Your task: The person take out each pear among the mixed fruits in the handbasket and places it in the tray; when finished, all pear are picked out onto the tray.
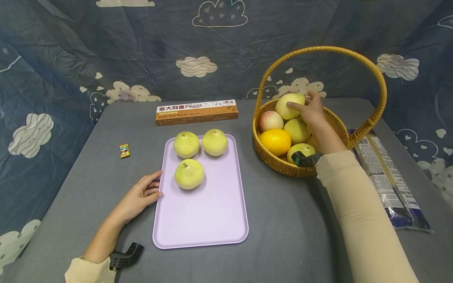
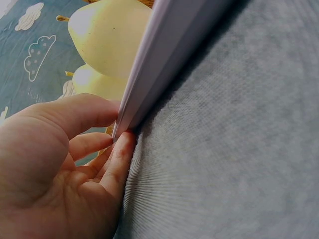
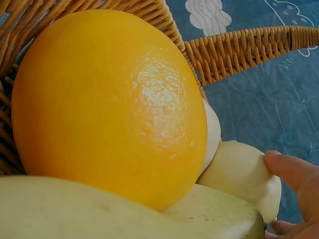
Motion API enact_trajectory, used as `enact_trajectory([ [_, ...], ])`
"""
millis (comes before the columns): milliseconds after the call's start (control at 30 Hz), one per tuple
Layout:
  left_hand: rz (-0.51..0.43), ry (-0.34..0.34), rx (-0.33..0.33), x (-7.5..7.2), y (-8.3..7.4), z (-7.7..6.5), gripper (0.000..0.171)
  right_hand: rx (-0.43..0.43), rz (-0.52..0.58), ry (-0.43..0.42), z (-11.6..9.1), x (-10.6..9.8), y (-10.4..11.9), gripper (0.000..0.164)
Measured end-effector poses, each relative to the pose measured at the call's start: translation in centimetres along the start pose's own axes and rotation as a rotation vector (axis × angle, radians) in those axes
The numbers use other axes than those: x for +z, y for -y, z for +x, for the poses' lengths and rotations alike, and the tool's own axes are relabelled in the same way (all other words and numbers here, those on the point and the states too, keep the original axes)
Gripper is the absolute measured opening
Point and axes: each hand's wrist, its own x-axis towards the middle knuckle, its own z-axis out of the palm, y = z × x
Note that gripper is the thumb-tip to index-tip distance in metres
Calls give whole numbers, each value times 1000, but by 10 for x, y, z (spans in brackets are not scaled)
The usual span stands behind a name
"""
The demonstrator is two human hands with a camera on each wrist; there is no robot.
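Observation:
My right hand (image 1: 314, 116) grips a pale yellow-green pear (image 1: 288, 104) at the top of the pile in the wicker basket (image 1: 279, 167). In the right wrist view the thumb (image 3: 286, 167) lies against that pear's side. Under it in the basket are an orange-yellow fruit (image 1: 276, 142), a pinkish peach (image 1: 271, 121) and more yellow-green fruit (image 1: 297, 130). On the left, my left hand (image 1: 138, 199) pinches the long rim of a lilac tray (image 1: 201, 224). Three yellow-green pears (image 1: 189, 174) stand on the tray's far half; stems show in the left wrist view.
Behind the tray lies a pasta box (image 1: 196, 113). A small yellow candy packet (image 1: 124, 151) is to its left. Beside the basket, a silver-and-blue plastic package (image 1: 391, 181) lies flat under my right forearm's side. The tall basket handle (image 1: 327, 49) arches over the fruit.

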Motion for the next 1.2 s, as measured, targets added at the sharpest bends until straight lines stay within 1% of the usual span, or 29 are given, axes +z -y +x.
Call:
enact_trajectory([
  [200,-9,-2,8,0,2,0,59,15,5,12,1,1,0,90],
  [533,2,0,1,0,1,0,59,-49,-36,-15,0,1,-3,85],
  [800,2,0,-6,1,-1,0,60,-138,-91,-88,-3,1,2,80],
  [967,2,1,-5,1,-1,0,60,-199,-121,-89,-12,-3,12,79],
  [1067,0,1,-3,1,-1,0,60,-251,-150,-82,-21,-6,19,79],
  [1200,-3,-1,1,0,0,1,59,-315,-191,-38,-37,-7,27,80],
])
